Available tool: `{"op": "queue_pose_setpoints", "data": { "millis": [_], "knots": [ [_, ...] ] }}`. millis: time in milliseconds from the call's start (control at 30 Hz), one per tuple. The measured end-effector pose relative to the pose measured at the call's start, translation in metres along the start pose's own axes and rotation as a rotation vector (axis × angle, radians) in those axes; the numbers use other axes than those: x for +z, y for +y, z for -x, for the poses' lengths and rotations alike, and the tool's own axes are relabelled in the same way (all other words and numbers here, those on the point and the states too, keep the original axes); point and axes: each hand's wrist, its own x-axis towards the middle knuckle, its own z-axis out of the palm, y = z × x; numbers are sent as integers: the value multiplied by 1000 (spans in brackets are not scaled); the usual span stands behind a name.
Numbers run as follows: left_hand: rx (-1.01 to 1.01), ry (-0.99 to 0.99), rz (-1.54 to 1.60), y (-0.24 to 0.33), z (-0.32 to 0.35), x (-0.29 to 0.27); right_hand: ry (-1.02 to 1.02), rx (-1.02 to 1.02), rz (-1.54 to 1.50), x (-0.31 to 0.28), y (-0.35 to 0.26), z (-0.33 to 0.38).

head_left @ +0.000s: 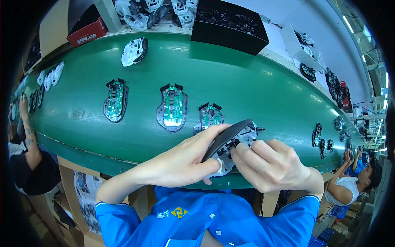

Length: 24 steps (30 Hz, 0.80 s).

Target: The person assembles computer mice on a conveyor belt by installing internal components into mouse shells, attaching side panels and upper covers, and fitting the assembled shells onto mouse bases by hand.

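Over the near edge of the green work surface, my left hand (pixel 187 160) grips a mouse shell (pixel 228 136), black outside with a pale, ribbed inside. The shell is tilted, its inside turned toward my right hand (pixel 273 164). The fingers of that hand are closed in a pinch at the shell's inside; whatever is between them is hidden. Just beyond my left hand lies a mouse base with a green circuit board (pixel 211 114), partly covered by the hand and shell. Two similar bases, a middle one (pixel 172 108) and a left one (pixel 116 101), lie farther left, boards facing up.
A white-lined shell (pixel 134 52) lies toward the far side of the green surface (pixel 78 136). Behind stand a black box (pixel 224 38) of small dark parts, a red box (pixel 87 33) and piled shells (pixel 183 16). More parts (pixel 317 135) lie right. Co-workers sit at both sides.
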Motion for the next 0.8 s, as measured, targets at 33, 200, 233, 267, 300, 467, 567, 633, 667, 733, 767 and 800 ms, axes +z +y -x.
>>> {"op": "queue_pose_setpoints", "data": {
  "millis": [33, 200, 233, 267, 300, 467, 567, 633, 667, 733, 767, 800],
  "knots": [
    [79, 54, -162, -5, -1, -1, 25, 23, 26, 2, 0, -2],
    [196, 238, -244, -9, -11, -2, 163, 158, 57, 12, 5, -6],
    [197, 238, -243, -9, -13, -2, 136, 225, 20, 10, 3, -6],
    [204, 251, -236, -8, -14, -2, 138, 248, -64, 10, 6, -6],
    [208, 270, -229, -9, -14, -2, 142, 268, -154, 11, 9, -5],
    [236, 322, -173, -17, -17, -8, 378, 657, -605, 15, 12, -7],
    [281, 374, -193, -17, -19, -7, 304, 814, -856, 25, 8, -8],
    [285, 431, -203, -15, -20, -6, 282, 799, -824, 29, 6, -6],
    [286, 429, -204, -16, -21, -5, 282, 801, -822, 30, 6, -6],
    [464, 549, -258, -20, -24, -6, 341, 744, -699, 31, 5, -10],
    [465, 548, -259, -23, -27, -7, 341, 744, -697, 31, 4, -13],
    [532, 602, -252, -24, -31, -8, 369, 738, -665, 31, 5, -17]
  ]
}}
